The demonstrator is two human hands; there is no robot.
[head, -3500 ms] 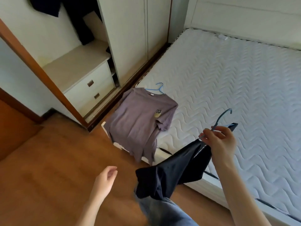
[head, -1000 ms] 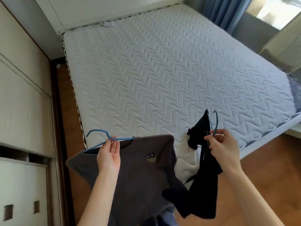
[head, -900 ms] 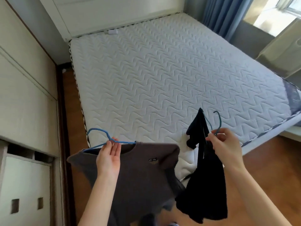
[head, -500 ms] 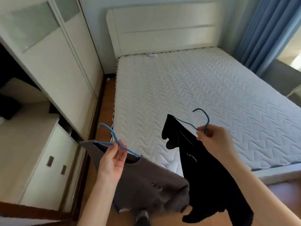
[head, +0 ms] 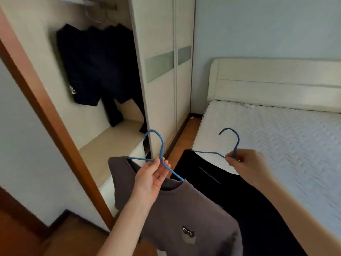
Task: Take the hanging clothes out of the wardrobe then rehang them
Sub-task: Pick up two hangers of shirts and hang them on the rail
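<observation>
Fingers (head: 156, 166) of each hand pinch a hanger's neck, hooks upright, shirts clear, ready for the wardrobe (head: 118, 74) rail.

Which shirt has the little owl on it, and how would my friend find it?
Start at the open white wardrobe on the left, then look just in front of it. The left hand holds a blue wire hanger carrying a grey-brown shirt. Unlike the plain black garment beside it, it has a small owl patch.
</observation>
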